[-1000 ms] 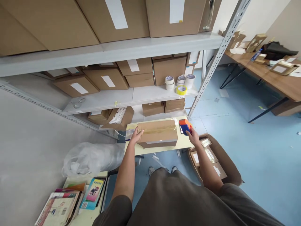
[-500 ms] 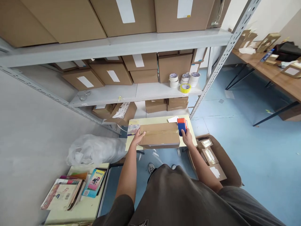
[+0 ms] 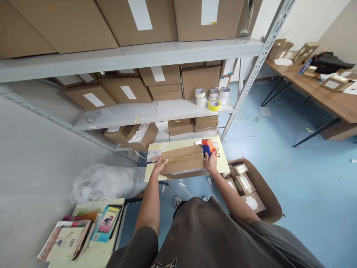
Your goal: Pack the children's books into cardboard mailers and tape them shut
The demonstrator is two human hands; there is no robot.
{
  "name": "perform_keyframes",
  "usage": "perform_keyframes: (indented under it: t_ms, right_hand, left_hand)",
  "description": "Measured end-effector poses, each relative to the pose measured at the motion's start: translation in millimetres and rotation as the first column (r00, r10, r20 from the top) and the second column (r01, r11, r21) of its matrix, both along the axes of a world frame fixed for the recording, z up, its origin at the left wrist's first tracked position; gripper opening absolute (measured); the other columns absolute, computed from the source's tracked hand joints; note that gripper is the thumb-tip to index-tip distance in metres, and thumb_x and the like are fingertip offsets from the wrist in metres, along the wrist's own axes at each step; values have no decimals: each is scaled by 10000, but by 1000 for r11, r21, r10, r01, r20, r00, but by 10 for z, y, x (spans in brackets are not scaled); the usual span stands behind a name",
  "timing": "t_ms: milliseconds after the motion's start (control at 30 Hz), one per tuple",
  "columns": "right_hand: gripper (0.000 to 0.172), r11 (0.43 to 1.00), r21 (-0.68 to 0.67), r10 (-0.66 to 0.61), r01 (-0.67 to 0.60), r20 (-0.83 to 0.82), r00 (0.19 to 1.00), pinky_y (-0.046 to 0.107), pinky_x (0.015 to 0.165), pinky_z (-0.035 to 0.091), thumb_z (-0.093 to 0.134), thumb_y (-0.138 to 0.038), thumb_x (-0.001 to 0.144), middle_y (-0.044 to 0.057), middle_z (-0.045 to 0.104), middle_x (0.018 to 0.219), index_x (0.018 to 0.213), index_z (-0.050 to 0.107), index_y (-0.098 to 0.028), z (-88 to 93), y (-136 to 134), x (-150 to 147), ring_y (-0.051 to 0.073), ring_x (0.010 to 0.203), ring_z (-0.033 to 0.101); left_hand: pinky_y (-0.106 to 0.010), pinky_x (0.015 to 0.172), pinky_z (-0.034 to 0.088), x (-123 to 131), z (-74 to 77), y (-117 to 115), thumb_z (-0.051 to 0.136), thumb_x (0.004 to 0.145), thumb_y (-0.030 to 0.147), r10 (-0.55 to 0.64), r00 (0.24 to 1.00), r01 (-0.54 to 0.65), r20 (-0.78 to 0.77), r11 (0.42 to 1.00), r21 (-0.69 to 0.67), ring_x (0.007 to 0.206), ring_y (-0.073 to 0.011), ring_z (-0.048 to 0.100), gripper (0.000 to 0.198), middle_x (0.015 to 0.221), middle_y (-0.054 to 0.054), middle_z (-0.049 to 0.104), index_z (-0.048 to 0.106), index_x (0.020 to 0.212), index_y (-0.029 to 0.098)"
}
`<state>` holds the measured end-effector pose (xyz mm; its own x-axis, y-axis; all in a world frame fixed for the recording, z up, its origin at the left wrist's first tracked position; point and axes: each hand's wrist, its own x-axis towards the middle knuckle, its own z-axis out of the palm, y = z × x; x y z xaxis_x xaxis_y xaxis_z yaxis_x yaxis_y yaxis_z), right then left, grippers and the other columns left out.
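Closest in view is the person's dark shirt (image 3: 200, 234), with the shoes (image 3: 177, 201) showing beyond its hem on the blue floor (image 3: 279, 152). At the lower left, a stack of books and magazines (image 3: 65, 240) lies on a pale side surface (image 3: 107, 251), and just behind it is a bulky bundle of clear plastic wrap (image 3: 108, 182). Ahead of the person, a long brown carton (image 3: 182, 159) lies lengthwise on a pale yellow surface (image 3: 223, 163), close to its front edge, with a strip of tape along the top. The left hand (image 3: 160, 166) holds the carton's left end, thumb on the top face and fingers around the end, partly hidden. The right hand (image 3: 211, 162) has its fingers closed around an orange and blue tape dispenser (image 3: 206, 147) at the carton's right end; whether the dispenser touches the cardboard cannot be told. A white paper (image 3: 198, 142) lies just behind the dispenser. To the right, on the floor, a big open box (image 3: 269, 190) contains smaller packed boxes (image 3: 252, 201). Farther off stands a grey metal rack (image 3: 173, 111), where white tape rolls (image 3: 200, 97) and a yellow roll (image 3: 214, 105) sit near the right end of a shelf, with labelled cartons (image 3: 163, 22) above. Farthest right, a wooden surface (image 3: 315, 83) carries cardboard pieces and a black cloth-like item (image 3: 331, 61).
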<state>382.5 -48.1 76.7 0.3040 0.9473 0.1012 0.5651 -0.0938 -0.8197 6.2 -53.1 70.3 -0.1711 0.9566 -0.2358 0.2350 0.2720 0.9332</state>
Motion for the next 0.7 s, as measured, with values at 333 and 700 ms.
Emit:
perform_keyframes:
  t_ms: [333,700]
  right_hand:
    - [363,993,-120,-22,9,-104,994,537,973,503,416,-557,995,202,650,1143,1109,494,-221,-378,-162,43,378,1106,631]
    - [495,931,-114,334,-347,-121,935,446,860,516,482,-662,984,118,711,1106,1241,541,-243,334,-30,506,330,972,660]
  left_hand:
    - [-435,1213,439,-30,-116,-53,824,821,429,31,998,-30,-45,999,18,1370,-300,628,701,1459,-126,674,601,1453,225]
    - [-471,1274,332,405,-199,259,854,812,449,75,995,-75,-70,997,7,1497,-336,504,841,1565,-156,590,527,1555,229]
